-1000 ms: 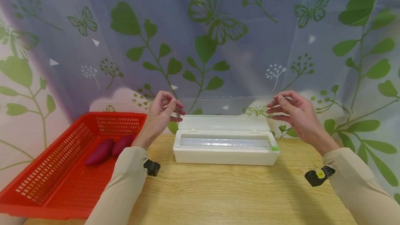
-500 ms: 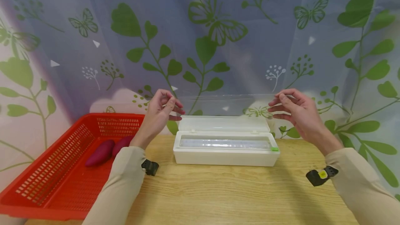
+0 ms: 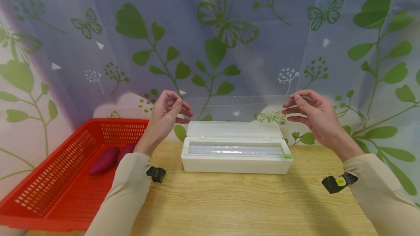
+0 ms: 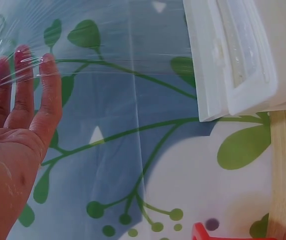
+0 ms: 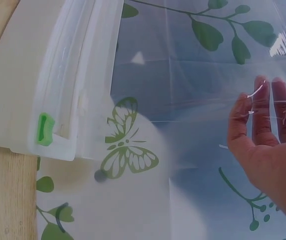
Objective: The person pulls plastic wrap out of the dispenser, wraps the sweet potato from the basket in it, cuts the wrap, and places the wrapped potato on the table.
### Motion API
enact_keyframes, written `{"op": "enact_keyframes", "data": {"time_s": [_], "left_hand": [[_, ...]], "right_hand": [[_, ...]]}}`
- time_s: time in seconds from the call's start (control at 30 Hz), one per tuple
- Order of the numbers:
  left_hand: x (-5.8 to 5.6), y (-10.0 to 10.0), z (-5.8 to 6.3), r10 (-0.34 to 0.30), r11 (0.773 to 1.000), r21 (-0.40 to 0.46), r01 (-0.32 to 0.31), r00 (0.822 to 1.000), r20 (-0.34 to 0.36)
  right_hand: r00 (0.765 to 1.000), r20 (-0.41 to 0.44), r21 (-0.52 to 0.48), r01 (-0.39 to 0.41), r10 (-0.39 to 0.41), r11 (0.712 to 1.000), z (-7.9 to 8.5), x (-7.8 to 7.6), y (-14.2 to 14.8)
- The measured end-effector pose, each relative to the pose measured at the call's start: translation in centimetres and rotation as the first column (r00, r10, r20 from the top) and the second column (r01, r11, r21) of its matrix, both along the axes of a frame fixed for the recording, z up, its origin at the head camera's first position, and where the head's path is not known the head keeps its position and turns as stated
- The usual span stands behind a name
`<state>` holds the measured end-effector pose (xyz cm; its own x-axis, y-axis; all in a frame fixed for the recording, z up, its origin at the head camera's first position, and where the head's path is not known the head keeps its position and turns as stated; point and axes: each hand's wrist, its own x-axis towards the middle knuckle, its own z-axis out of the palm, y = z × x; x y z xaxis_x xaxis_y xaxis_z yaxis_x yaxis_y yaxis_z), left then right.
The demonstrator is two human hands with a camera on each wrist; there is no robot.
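A thin sheet of clear cling film (image 3: 236,105) stretches between my two hands, behind and above a white cling film dispenser (image 3: 236,166). My left hand (image 3: 164,119) pinches the film's left side between thumb and fingers. On the other side my right hand (image 3: 316,119) pinches it in the same way. In the left wrist view the film (image 4: 118,35) lies wrinkled across the fingertips. The dispenser's lid (image 3: 234,129) is tipped back, showing a roll of film (image 3: 236,150) inside. A green cutter slider (image 5: 45,129) sits at the dispenser's right end.
To the left stands a red plastic basket (image 3: 46,222) with two purple sweet potatoes (image 3: 104,160) in it, one partly hidden by my left arm. Everything rests on a wooden table (image 3: 236,207). A curtain (image 3: 256,57) printed with leaves and butterflies hangs close behind the dispenser.
Both hands have risen slightly and spread a little apart, lifting the film's top edge. The dispenser and basket stay in place.
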<state>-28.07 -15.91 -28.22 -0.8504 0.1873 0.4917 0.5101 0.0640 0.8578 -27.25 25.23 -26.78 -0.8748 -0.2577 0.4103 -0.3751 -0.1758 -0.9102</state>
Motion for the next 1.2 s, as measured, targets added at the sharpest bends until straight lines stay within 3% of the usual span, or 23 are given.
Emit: {"op": "enact_keyframes", "data": {"time_s": [0.7,1.2], "left_hand": [[0.4,-0.1,1.2,0.027,1.000,-0.011,-0.027,0.999,-0.027],[1.0,0.0,2.0,0.031,0.999,-0.012,-0.032,0.996,-0.085]], "right_hand": [[0.999,-0.033,0.003,0.040,-0.040,0.999,1.1,0.8,-0.2],[0.997,-0.083,-0.024,-0.002,0.000,1.000,1.8,1.1,0.1]]}}
